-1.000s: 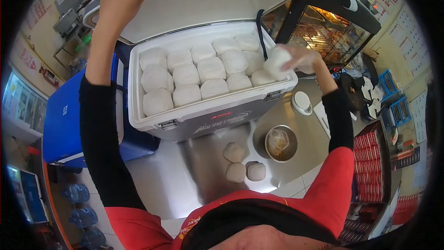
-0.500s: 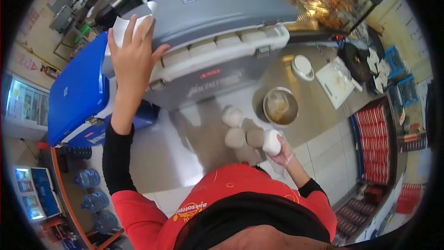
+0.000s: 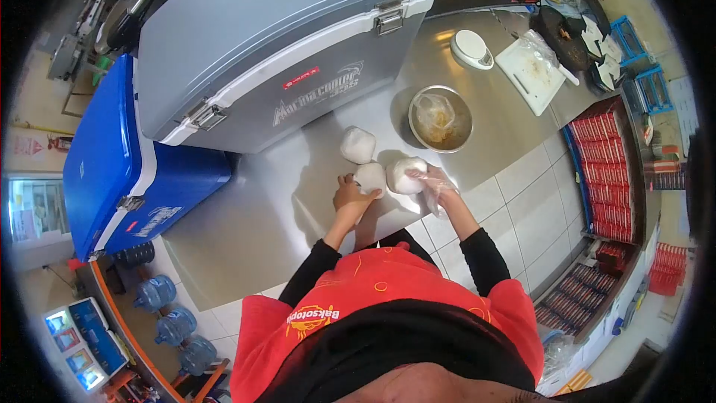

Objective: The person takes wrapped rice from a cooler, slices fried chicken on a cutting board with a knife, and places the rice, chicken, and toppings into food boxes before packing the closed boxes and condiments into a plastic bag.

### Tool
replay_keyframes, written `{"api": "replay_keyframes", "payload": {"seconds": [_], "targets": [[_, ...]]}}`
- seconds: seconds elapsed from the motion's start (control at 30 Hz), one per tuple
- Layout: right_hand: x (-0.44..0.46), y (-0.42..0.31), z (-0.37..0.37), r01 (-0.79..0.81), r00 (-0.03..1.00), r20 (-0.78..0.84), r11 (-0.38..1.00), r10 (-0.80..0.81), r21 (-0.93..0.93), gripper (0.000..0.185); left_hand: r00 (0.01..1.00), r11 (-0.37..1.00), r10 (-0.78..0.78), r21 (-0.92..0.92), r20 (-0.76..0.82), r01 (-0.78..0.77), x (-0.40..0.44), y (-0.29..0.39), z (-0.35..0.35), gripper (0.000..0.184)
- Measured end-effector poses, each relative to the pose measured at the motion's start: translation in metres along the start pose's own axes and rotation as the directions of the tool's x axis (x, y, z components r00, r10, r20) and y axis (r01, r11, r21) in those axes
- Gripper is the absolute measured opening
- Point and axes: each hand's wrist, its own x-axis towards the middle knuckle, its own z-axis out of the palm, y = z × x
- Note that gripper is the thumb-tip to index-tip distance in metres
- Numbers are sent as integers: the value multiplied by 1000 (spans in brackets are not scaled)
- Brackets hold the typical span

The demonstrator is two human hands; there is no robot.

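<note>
Three white rounded wrapped bundles sit close together on the steel counter (image 3: pixel 246 231). My bare left hand (image 3: pixel 350 198) curls around the near side of one bundle (image 3: pixel 371 177), thumb and fingers against it. My right hand (image 3: pixel 435 183), in a clear plastic glove, grips the right-hand bundle (image 3: pixel 405 175) from its right side. Behind them rests the third bundle (image 3: pixel 358 145), untouched. The grey cooler box (image 3: pixel 291 97) beyond has its lid down, hiding whatever is inside.
A blue cooler box (image 3: pixel 104 157) stands at the left. To the right are a steel bowl (image 3: pixel 466 123) holding a plastic bag, a white scale (image 3: pixel 471 48) and a cutting board (image 3: pixel 529 75). Red boxes (image 3: pixel 600 172) are stacked beyond the counter's right end.
My left hand has let go of the grey cooler's lid, which has come down, and moved to a bundle. My right hand has shifted its bundle left beside the others.
</note>
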Motion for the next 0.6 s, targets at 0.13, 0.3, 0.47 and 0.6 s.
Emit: {"api": "replay_keyframes", "payload": {"seconds": [0.13,0.3,0.47,0.6], "targets": [[-9,-6,16,118,993,42,942,-111,-313,67,996,995,-74,-60,40,76,0,-1,10,76],[3,36,15,293,929,-58,824,-365,-485,61,979,884,-90,-439,184,164,-4,0,-1,70],[-17,12,25,178,984,-2,981,-178,-78,58,999,929,33,-369,28,-21,2,-25,27,73],[1,31,14,110,992,-68,992,-106,54,53,985,965,154,-223,72,-134,12,-30,19,75]]}}
